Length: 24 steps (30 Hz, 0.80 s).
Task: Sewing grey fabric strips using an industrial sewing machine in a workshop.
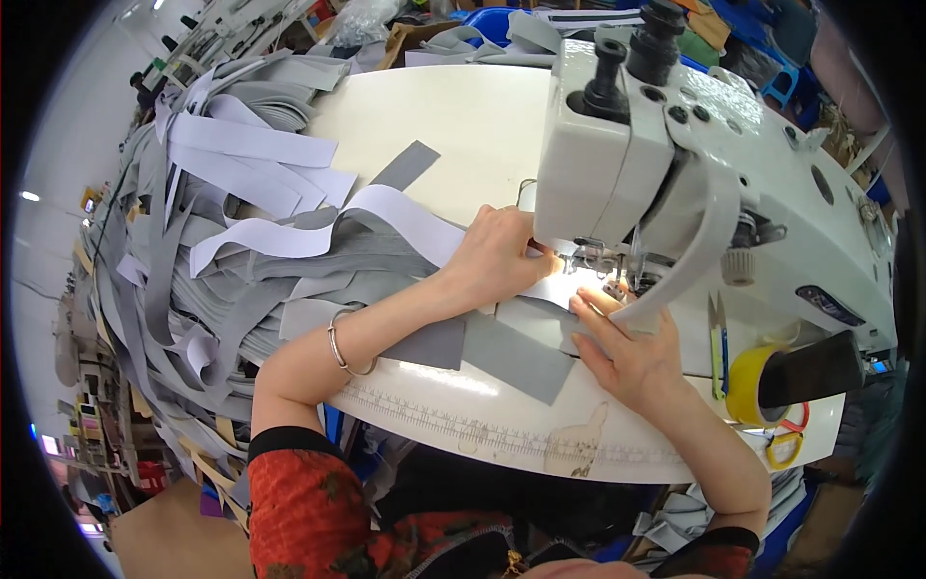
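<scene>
Beside the presser foot of a white sewing machine (pixel 603 145), my left hand (pixel 492 253) is closed on a white fabric strip (pixel 410 220), its fingers curled at the lit needle area. The strip trails off leftward over piled grey strips. My right hand (pixel 632 355) lies with fingers stretched and thumb apart, its fingertips pressing on the cloth just in front of the foot. A grey fabric strip (pixel 521 359) extends from under the work toward the table's front edge. The exact stitching point is partly hidden by fingers and glare.
Grey strips (pixel 289 270) heap up on the left, with white strips (pixel 251 145) on top. A loose grey piece (pixel 407 164) lies behind. Scissors (pixel 719 347), a yellow tape roll (pixel 757 386) and a dark phone-like slab (pixel 815 370) sit at right. A printed ruler (pixel 473 429) follows the table's front edge.
</scene>
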Each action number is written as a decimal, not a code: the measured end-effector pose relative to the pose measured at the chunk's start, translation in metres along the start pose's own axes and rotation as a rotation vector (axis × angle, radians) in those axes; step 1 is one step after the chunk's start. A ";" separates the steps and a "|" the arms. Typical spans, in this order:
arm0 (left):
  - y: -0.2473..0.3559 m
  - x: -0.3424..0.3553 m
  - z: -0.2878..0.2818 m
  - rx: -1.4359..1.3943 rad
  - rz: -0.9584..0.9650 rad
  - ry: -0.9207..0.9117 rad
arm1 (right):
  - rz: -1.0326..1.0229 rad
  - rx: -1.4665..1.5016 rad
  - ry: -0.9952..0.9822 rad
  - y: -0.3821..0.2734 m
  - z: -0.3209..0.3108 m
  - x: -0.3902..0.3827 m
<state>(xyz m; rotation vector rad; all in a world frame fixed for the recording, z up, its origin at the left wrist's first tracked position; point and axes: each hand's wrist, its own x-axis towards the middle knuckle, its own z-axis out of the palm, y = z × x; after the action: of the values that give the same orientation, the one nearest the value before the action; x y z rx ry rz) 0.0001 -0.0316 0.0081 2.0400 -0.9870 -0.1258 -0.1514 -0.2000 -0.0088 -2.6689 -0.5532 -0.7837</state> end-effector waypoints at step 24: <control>0.005 -0.023 -0.006 0.243 0.452 0.006 | 0.069 0.014 0.088 0.002 -0.004 -0.004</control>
<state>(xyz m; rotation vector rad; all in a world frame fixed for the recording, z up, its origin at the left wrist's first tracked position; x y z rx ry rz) -0.0160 -0.0138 0.0105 1.9707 -1.4916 0.2511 -0.1555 -0.2040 -0.0081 -2.6113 -0.4408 -0.8697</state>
